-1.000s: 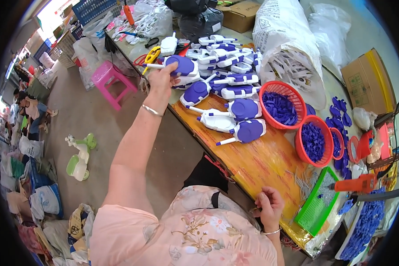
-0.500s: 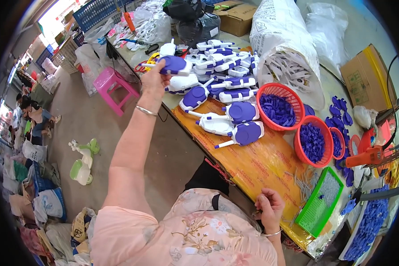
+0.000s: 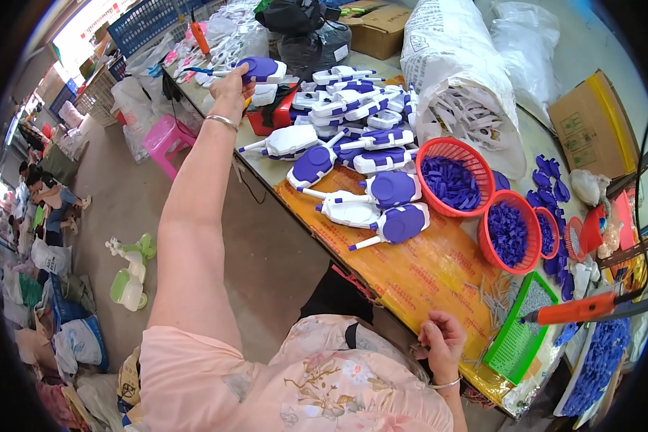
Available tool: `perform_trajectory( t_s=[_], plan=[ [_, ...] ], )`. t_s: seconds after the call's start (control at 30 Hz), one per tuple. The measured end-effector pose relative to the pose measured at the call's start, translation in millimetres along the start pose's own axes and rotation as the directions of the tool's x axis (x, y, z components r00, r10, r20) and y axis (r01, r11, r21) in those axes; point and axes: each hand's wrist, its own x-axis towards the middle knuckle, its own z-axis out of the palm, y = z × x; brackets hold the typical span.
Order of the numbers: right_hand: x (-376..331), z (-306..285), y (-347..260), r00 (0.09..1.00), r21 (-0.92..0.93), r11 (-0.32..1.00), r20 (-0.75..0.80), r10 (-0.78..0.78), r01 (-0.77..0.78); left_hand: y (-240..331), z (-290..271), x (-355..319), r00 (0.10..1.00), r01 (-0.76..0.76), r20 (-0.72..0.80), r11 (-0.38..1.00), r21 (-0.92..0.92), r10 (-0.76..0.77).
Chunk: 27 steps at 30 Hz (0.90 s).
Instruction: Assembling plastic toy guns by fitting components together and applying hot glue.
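My left hand is stretched out to the far left of the table, its fingers closed on a purple-and-white plastic housing with a thin white stem. Just beside it, a red container stands next to a pile of similar purple-and-white housings. Several more housings lie nearer on the orange-yellow table covering. My right hand rests by the table's near edge with curled fingers; whatever they may hold is hidden. To its right sits a green tray of small metal screws.
An orange power screwdriver hangs over the tray. Red baskets hold purple strips. Behind them lies a white sack of white parts. Cardboard boxes and black bags line the back; a pink stool stands on the floor.
My left hand has carried the housing farther away and to the left, past the pile. The screwdriver has swung nearer, over the green tray. My right hand has barely moved.
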Motion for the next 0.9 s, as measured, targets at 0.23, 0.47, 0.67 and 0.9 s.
perform_trajectory(
  t_s=[0.23,0.47,0.67,0.9],
  plan=[
    [3.9,-1.7,-4.2,0.997,0.043,0.996,0.008,0.073,-0.074,-19.6,7.3,36.8,0.995,0.096,-0.051,0.991,0.092,-0.091],
    [6.0,-2.2,-5.6,0.991,0.052,0.99,-0.01,0.13,-0.13,-19.2,-0.1,50.0,0.989,0.124,-0.103,0.966,0.227,-0.102],
    [3.1,-5.9,-4.6,0.992,0.069,0.99,-0.02,0.124,-0.122,-28.4,5.9,43.7,0.99,0.141,-0.066,0.959,0.248,-0.128],
    [4.5,-4.0,-6.3,0.987,0.09,0.983,-0.014,0.16,-0.158,-20.2,-16.4,52.4,0.985,0.11,0.107,0.971,0.215,-0.135]
  ],
)
